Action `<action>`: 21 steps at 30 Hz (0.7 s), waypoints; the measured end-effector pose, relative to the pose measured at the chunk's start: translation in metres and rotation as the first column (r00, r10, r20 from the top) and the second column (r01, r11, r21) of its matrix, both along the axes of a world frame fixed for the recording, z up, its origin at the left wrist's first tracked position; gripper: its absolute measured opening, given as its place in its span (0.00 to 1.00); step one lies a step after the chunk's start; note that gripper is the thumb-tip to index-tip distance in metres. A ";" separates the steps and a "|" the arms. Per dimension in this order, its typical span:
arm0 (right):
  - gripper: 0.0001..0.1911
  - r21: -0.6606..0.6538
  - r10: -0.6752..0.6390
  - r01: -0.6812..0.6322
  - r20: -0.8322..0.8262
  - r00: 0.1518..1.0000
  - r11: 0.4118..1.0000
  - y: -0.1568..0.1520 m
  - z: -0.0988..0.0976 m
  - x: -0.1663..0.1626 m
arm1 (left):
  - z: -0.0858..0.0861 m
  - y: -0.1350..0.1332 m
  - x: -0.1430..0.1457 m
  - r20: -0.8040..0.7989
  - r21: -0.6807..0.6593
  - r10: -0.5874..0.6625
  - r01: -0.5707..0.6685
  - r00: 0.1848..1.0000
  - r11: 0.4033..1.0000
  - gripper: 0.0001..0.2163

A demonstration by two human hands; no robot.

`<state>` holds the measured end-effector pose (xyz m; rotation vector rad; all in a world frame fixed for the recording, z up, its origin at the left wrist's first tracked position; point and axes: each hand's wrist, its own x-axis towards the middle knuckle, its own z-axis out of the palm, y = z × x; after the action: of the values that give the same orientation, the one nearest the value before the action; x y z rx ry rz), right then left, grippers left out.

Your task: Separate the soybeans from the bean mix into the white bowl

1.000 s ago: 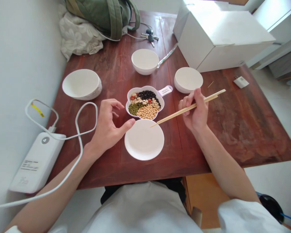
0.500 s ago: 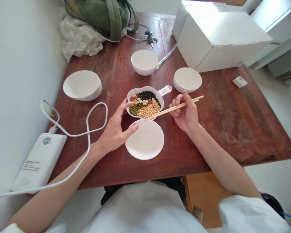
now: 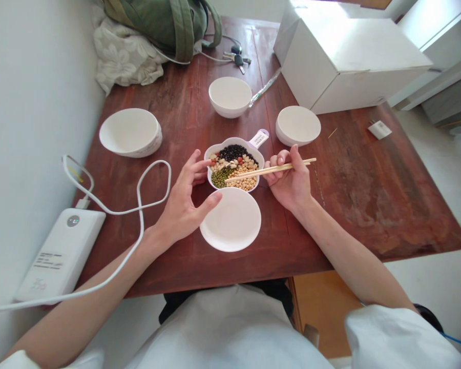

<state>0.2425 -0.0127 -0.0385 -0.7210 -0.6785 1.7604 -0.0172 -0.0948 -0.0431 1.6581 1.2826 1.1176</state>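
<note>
Bright, soft daylight fills the scene, with glare washing out the top of the white box (image 3: 349, 41) — shadows stay faint, the wide lens bows the bench (image 3: 388, 205) edges, and nothing looks badly blurred

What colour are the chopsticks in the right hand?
The chopsticks are pale yellow like light wood; the head view shows them best.

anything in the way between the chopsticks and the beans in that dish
Nothing visible stands in the way. The tips of the wooden chopsticks, held in the right hand, already lie over the beans in the white dish. The left hand is beside the dish, not over it.
</note>
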 end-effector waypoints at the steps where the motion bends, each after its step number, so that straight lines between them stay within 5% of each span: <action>1: 0.32 0.000 0.000 0.000 -0.014 1.000 1.000 0.000 0.000 0.000 | 0.000 0.000 0.000 -0.004 0.008 -0.001 0.001 1.000 1.000 0.33; 21: 0.31 0.060 0.034 -0.036 0.025 0.999 0.998 0.001 -0.002 0.004 | 0.013 -0.001 0.002 -0.122 0.141 0.092 -0.075 0.988 0.987 0.18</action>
<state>0.2464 -0.0117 -0.0405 -0.6942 -0.7614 1.7583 -0.0154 -0.0958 -0.0303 1.8167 1.3953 1.1875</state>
